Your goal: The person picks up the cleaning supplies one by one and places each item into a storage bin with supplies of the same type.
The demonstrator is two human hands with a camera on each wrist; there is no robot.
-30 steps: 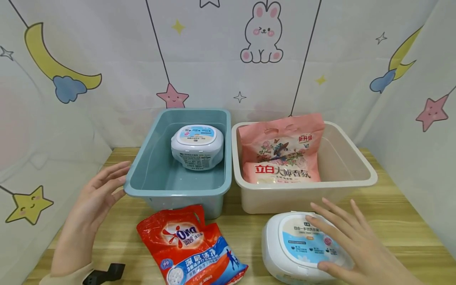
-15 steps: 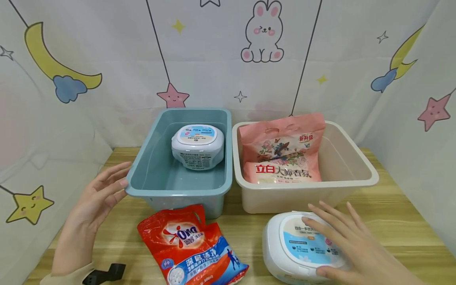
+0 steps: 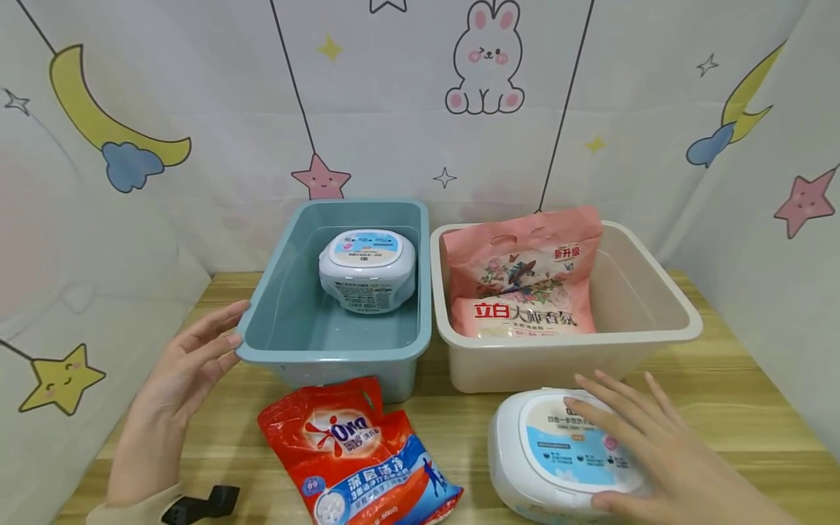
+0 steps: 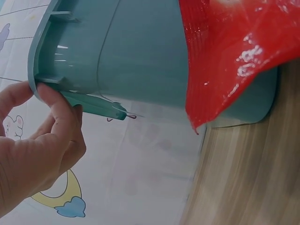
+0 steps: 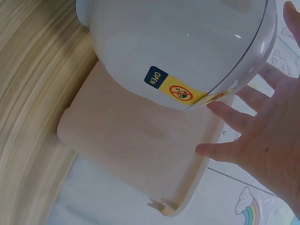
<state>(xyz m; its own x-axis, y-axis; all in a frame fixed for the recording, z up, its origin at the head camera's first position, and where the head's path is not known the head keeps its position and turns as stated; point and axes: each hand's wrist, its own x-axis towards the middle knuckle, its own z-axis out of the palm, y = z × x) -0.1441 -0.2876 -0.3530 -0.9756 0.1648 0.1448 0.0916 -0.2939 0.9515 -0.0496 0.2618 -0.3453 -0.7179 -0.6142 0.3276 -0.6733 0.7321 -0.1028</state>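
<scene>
My left hand [image 3: 187, 372] is at the near left corner of a blue plastic basin [image 3: 331, 356], its thumb and finger pinching the rim in the left wrist view. Inside that basin stands a white tub of laundry pods [image 3: 367, 273]. At the near right, my right hand [image 3: 656, 445] spreads its fingers over the right side of a second white laundry pod tub [image 3: 545, 467] on the table. An "OPEN" label [image 5: 168, 86] shows on this tub in the right wrist view. Whether the palm touches the lid is hard to tell.
Before the blue basin lies a red bag of laundry powder [image 3: 361, 459]. To its right, a cream basin [image 3: 564, 364] holds a pink bag of laundry powder [image 3: 525, 277]. A patterned cloth [image 3: 394, 131] hangs behind the wooden table [image 3: 741, 394].
Everything in the head view has shifted slightly to the right. Both hands keep almost the same places against the basin and the tub.
</scene>
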